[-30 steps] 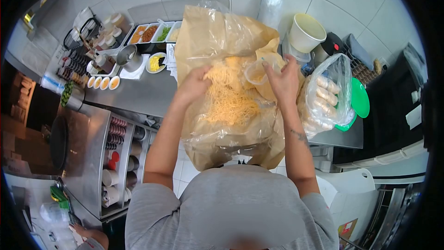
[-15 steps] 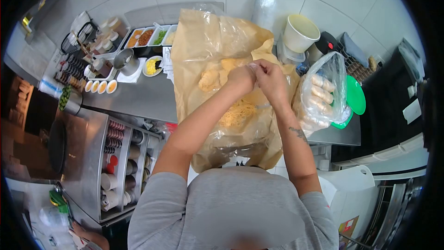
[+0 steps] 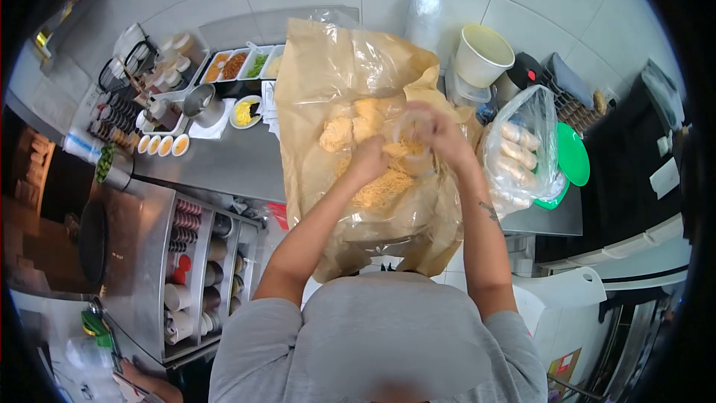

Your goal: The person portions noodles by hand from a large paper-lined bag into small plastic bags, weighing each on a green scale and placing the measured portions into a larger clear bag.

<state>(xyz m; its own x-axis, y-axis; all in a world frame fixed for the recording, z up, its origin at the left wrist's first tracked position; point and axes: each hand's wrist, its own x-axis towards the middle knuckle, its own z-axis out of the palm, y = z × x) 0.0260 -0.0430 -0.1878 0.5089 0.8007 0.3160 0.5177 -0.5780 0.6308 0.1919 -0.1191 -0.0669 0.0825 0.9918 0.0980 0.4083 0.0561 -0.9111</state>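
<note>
A large brown paper bag [image 3: 304,89] with a clear plastic lining lies spread in front of me. In it are bundles of thin yellow noodles [image 3: 382,191], with rounder yellow clumps [image 3: 337,134] above them. My left hand [image 3: 368,160] is over the noodles, its fingers curled closed; what they hold, if anything, is hidden. To its right and a little higher is my right hand [image 3: 441,140], its fingers smeared by motion. A faint, see-through blur shows beside those fingers, too indistinct to name.
To the right, a clear plastic bag [image 3: 517,151] holds pale rolled packs next to a green lid [image 3: 573,155]. A white bucket [image 3: 483,56] stands behind. On the left are topping trays [image 3: 257,62], a metal pot [image 3: 205,104], halved eggs [image 3: 164,145] and a plate [image 3: 246,113].
My hands, together above the bag before, have come apart. The left has moved down toward the noodles; the right has shifted slightly right and down.
</note>
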